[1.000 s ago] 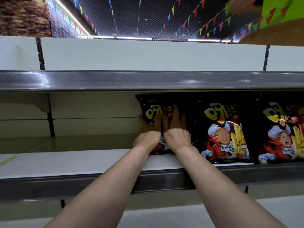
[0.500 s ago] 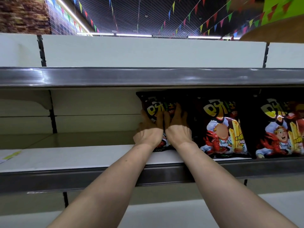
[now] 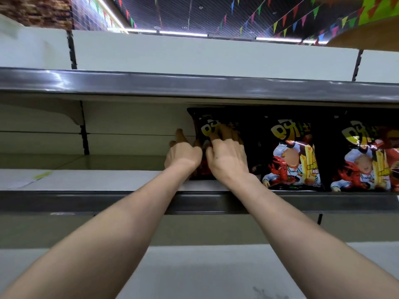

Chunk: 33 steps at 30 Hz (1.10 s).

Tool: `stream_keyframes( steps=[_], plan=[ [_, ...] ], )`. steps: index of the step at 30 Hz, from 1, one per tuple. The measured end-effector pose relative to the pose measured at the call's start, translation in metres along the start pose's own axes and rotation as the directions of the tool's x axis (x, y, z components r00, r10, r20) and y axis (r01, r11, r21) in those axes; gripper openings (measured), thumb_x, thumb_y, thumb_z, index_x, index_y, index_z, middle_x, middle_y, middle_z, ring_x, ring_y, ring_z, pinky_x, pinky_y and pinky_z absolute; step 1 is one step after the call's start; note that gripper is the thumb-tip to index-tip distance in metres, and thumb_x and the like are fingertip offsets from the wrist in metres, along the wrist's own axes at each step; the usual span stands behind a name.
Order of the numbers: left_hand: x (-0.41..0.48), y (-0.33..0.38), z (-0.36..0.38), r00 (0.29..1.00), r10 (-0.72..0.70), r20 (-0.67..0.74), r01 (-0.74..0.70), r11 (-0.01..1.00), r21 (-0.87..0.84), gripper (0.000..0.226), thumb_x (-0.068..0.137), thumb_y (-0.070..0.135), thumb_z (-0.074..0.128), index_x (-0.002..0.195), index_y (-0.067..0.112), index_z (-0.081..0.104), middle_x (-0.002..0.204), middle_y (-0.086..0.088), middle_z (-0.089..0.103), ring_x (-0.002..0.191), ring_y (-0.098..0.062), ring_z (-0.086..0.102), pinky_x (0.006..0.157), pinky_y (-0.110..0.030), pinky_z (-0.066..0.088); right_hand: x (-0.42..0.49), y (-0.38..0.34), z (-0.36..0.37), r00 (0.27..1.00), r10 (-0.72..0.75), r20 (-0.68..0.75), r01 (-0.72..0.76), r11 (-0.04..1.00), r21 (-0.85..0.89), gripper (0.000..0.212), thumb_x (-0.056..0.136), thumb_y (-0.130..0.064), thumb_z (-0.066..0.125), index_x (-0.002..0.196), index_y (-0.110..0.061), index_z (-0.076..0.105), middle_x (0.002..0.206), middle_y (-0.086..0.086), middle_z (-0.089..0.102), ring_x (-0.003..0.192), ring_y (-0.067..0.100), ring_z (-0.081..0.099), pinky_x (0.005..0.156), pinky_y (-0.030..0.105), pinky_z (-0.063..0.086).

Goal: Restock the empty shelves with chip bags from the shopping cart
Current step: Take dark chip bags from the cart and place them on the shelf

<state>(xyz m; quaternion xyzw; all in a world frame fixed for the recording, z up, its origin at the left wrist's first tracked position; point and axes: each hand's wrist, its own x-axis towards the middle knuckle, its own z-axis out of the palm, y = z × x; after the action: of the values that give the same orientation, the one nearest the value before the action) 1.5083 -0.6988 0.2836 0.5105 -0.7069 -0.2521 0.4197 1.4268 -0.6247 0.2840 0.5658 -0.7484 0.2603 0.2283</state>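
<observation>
Bunting (image 3: 287, 20) hangs under a dark ceiling above the white store shelving, and I'm looking up along both forearms into the middle shelf (image 3: 97, 180). Both grips are on the leftmost chip bag (image 3: 206, 126), which stands upright on that shelf. My right grip (image 3: 226, 157) has its fingers bent over the bag's front near the printed top. My left grip (image 3: 183, 155) is spread, fingers stretched past the bag's left edge toward the back panel, bracing that side. Just right of my right grip stands a second bag (image 3: 291, 156), touching the one I hold, and beyond it a third bag (image 3: 367, 160). Left of my left grip the shelf runs bare apart from a yellow tag (image 3: 42, 175).

I judge this as the seating step: squaring the bag into the row. Next I'd let go without tipping it, then fetch another bag from the cart, which is out of view, and set it left of this one
</observation>
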Motion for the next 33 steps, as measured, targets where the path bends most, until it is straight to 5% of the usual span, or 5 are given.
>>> stream_keyframes(
  steps=[6, 17, 27, 31, 33],
  plan=[
    [-0.040, -0.021, -0.049, 0.976, -0.015, -0.216, 0.010, 1.000, -0.023, 0.042, 0.094, 0.028, 0.055, 0.134, 0.018, 0.052, 0.129, -0.014, 0.059, 0.121, -0.032, 0.054, 0.100, -0.037, 0.044, -0.025, -0.045, 0.002, 0.967, -0.235, -0.097, 0.248, 0.955, 0.163, 0.030, 0.096, -0.022, 0.048, 0.116, -0.007, 0.065, 0.123, 0.018, 0.053, 0.115, 0.037, 0.047, 0.097, 0.043, 0.032],
    [-0.183, -0.106, -0.138, 0.804, -0.283, -0.523, 0.362, 0.931, 0.052, 0.037, 0.093, 0.021, 0.055, 0.129, 0.015, 0.054, 0.126, -0.008, 0.062, 0.119, -0.028, 0.055, 0.099, -0.032, 0.044, -0.129, -0.132, 0.009, 0.777, -0.630, -0.017, 0.561, 0.678, 0.475, 0.030, 0.098, -0.022, 0.043, 0.119, -0.013, 0.063, 0.125, 0.006, 0.054, 0.119, 0.027, 0.044, 0.101, 0.035, 0.029],
    [-0.365, -0.199, -0.219, 0.522, -0.579, -0.627, 0.735, 0.678, -0.015, 0.033, 0.088, 0.024, 0.062, 0.120, 0.016, 0.061, 0.114, -0.010, 0.066, 0.104, -0.032, 0.064, 0.086, -0.034, 0.053, -0.294, -0.240, 0.005, 0.435, -0.899, 0.041, 0.628, 0.336, 0.702, 0.032, 0.100, -0.027, 0.043, 0.123, -0.013, 0.061, 0.128, 0.008, 0.054, 0.124, 0.029, 0.043, 0.106, 0.038, 0.032],
    [-0.439, -0.237, -0.248, 0.409, -0.655, -0.635, 0.819, 0.571, -0.062, 0.005, 0.082, 0.018, 0.067, 0.083, 0.014, 0.063, 0.090, -0.010, 0.067, 0.095, -0.029, 0.067, 0.069, -0.029, 0.048, -0.368, -0.282, 0.009, 0.273, -0.958, 0.082, 0.620, 0.240, 0.747, 0.032, 0.099, -0.028, 0.044, 0.122, -0.013, 0.061, 0.127, 0.011, 0.054, 0.124, 0.031, 0.043, 0.105, 0.038, 0.033],
    [-0.475, -0.257, -0.261, 0.334, -0.708, -0.623, 0.864, 0.494, -0.098, 0.015, 0.082, 0.023, 0.070, 0.089, 0.011, 0.065, 0.095, -0.011, 0.069, 0.093, -0.028, 0.067, 0.074, -0.033, 0.052, -0.402, -0.299, 0.014, 0.206, -0.973, 0.103, 0.594, 0.208, 0.777, 0.032, 0.097, -0.028, 0.047, 0.121, -0.012, 0.061, 0.126, 0.011, 0.053, 0.126, 0.031, 0.041, 0.105, 0.037, 0.033]
  ],
)
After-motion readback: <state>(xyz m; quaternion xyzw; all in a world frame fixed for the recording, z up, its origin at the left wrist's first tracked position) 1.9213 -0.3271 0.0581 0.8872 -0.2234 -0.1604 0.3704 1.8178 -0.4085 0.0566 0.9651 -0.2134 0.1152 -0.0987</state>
